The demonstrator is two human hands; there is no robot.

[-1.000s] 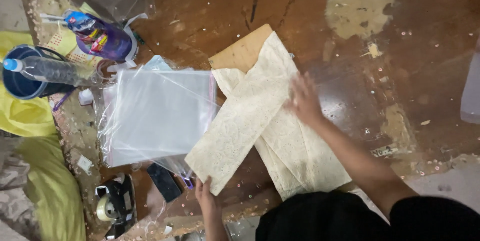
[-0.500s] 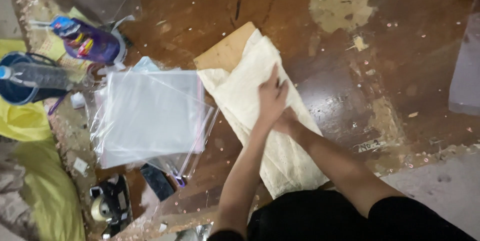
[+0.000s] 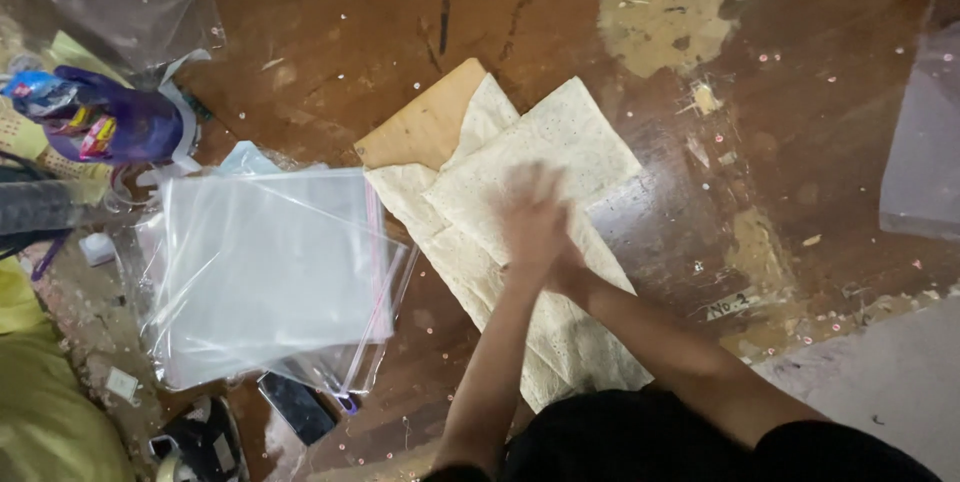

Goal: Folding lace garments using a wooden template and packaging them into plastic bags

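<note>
Hands first: the left hand (image 3: 530,217) lies flat and blurred on the cream cloth (image 3: 540,192), fingers spread, pressing rather than gripping, and the right hand (image 3: 562,264) sits just beside and partly under it, its fingers hidden, so I cannot tell whether it is flat or pinching the fabric. A second ago the two hands were well apart, the right one flat on the upper part of the cloth and the left down at the near edge; half a second ago they had come together over the middle, and the cloth, which lay as two crossed strips, now shows a squarer folded flap lying on top. From that I judge the fold has just been laid over and the hands are smoothing it down, with the cloth more compact than it was. The cloth rests on the worn brown floor (image 3: 400,32), its far corner over a tan board (image 3: 420,127). Just to the left, touching or nearly touching the cloth's edge, lies a stack of clear plastic bags (image 3: 265,272), unmoved across the frames. Further left stand a purple bottle (image 3: 110,122) and yellow fabric (image 3: 40,422), and a dark phone (image 3: 298,407) lies near the bags
</note>
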